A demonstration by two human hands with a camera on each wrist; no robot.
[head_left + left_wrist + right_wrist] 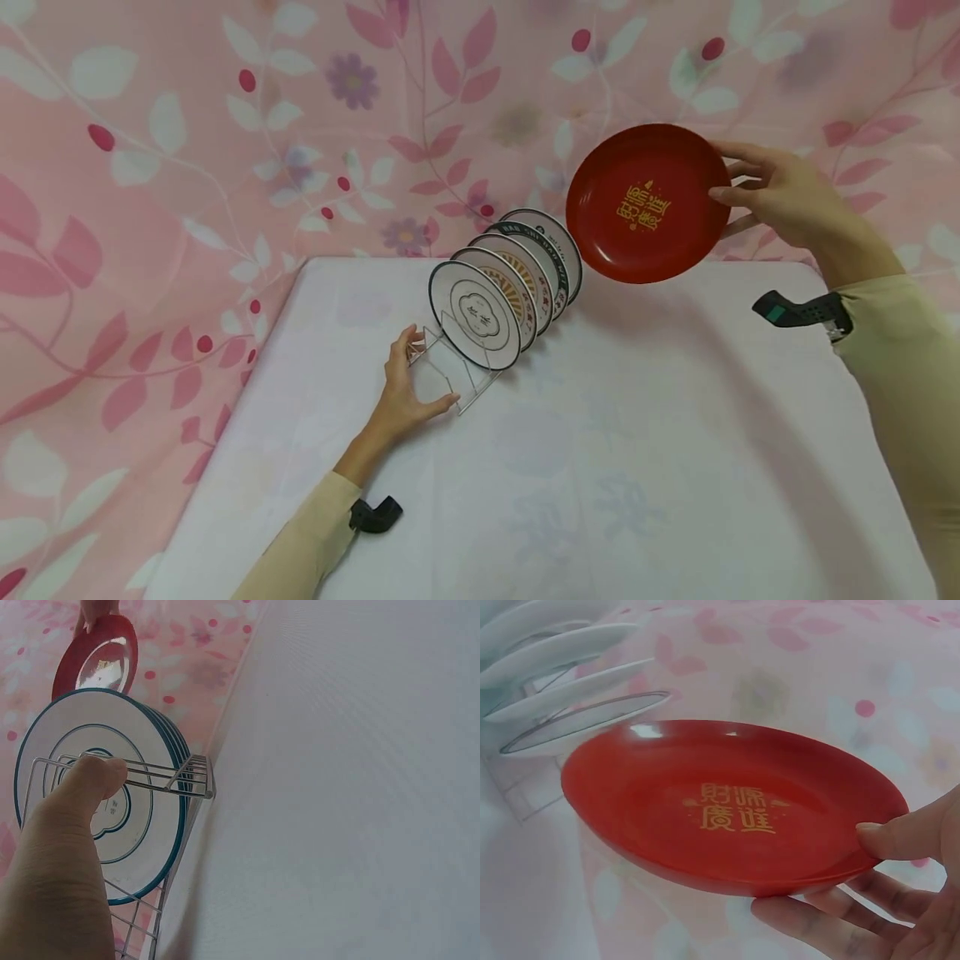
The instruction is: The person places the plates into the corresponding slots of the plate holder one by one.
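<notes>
In the head view my right hand pinches the right edge of a red plate, thumb on its face and fingers behind. The plate is held up and tilted, its inner face with gold characters showing. It hangs at the far end of the row of plates, overlapping the backdrop. My left hand holds the near end of a wire dish rack, fingers on one side and thumb on the other. Several round plates stand on edge in the rack; the nearest plate is white with a dark rim.
A white cloth covers the table, and the rack stands toward its back left. Behind the table hangs a pink floral backdrop. Each sleeve end has a dark wrist strap, such as the right strap.
</notes>
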